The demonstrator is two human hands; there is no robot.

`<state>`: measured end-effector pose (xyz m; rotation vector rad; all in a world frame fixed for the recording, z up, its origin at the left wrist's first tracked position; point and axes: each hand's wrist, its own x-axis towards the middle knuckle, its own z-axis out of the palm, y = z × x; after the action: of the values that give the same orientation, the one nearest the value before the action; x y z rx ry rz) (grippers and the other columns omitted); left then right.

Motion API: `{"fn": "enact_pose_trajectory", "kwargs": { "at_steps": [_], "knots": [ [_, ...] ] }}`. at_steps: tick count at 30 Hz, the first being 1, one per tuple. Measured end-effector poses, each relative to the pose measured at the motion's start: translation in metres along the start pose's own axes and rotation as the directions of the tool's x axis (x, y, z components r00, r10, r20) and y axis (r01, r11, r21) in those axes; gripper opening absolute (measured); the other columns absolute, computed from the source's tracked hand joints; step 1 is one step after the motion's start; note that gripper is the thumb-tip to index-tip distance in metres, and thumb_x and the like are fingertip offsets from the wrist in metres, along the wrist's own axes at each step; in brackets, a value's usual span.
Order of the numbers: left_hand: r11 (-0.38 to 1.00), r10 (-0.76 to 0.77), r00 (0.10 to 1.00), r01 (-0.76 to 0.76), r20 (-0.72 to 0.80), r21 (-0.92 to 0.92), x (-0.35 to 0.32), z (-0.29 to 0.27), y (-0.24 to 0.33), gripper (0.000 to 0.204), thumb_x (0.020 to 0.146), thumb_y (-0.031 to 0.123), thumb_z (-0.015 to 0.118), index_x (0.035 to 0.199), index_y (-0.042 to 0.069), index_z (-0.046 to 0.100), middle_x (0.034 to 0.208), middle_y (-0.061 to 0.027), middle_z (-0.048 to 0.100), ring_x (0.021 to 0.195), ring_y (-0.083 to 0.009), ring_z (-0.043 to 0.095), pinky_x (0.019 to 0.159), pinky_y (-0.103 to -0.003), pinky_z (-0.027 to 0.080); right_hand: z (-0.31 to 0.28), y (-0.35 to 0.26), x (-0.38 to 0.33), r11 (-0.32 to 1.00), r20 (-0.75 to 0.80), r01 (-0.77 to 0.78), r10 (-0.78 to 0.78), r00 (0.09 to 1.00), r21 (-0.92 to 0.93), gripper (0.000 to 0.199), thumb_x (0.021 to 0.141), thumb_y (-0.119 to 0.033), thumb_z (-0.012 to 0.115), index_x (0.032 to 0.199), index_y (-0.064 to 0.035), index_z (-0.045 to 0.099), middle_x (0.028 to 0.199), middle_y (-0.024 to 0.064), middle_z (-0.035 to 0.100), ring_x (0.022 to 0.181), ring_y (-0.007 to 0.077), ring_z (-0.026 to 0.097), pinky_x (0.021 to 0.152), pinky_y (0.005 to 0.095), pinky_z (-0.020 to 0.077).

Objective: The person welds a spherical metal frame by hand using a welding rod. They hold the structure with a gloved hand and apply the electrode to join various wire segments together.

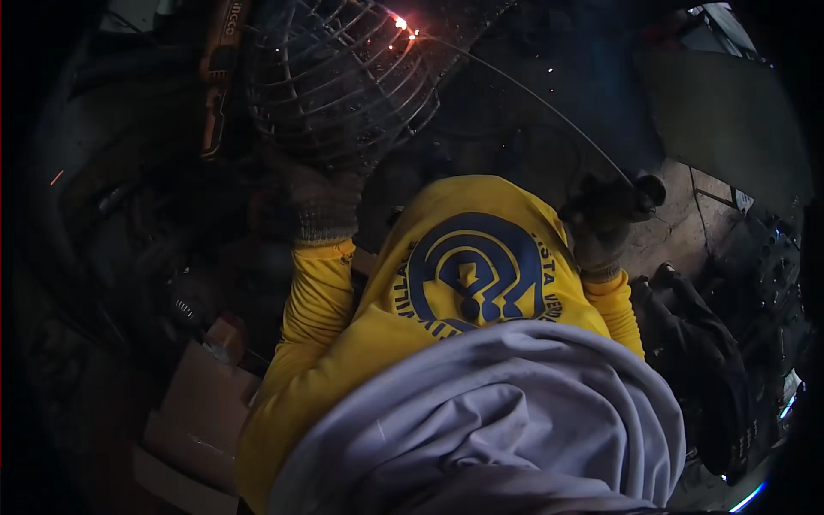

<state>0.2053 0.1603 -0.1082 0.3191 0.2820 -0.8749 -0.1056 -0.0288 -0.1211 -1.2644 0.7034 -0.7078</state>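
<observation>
A round cage of curved metal bars (343, 86) stands at the top, left of the middle. My left hand (324, 199), in a knitted work glove, is closed on the cage's near end; its fingers are dim in the shadow. In a dark glove, my right hand (601, 219) grips an electrode holder (648, 193). From the holder a long thin welding rod (545, 101) runs up and left to the cage's far right side. Bright sparks and a red glow (402, 24) show where the rod's tip meets the bars.
An orange and black tool (221, 81) lies left of the cage. Cardboard (193, 412) is at the lower left. A dark cloth or garment (699, 343) lies at the right, below a large dull panel (730, 112). Smoke hangs near the rod, and stray sparks fly.
</observation>
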Motion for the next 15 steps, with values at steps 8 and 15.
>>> {"fn": "enact_pose_trajectory", "kwargs": {
  "at_steps": [8,15],
  "knots": [
    [0.895,0.372,0.841,-0.212,-0.393,0.393,0.000,0.013,-0.008,0.060,0.091,0.065,0.047,0.120,0.015,0.061,0.109,-0.0066,0.067,0.096,-0.0266,0.066,0.085,-0.046,0.057,-0.002,-0.009,0.004,0.980,0.049,-0.031,0.042,0.998,-0.199,0.040,0.075,-0.005,0.069,0.111,0.0024,0.055,0.082,0.0048,0.063,0.074,0.0133,0.060,0.072,0.0259,0.0488],
    [0.897,0.354,0.896,-0.245,-0.266,0.369,-0.003,0.027,-0.017,0.061,0.091,0.064,0.048,0.127,0.015,0.058,0.124,-0.0103,0.062,0.107,-0.0279,0.062,0.093,-0.050,0.051,0.001,-0.008,0.001,0.984,0.006,-0.098,0.100,0.995,-0.151,0.038,0.073,-0.006,0.068,0.108,0.0004,0.057,0.083,0.0039,0.063,0.073,0.0133,0.060,0.071,0.0265,0.0490]
  ]
}}
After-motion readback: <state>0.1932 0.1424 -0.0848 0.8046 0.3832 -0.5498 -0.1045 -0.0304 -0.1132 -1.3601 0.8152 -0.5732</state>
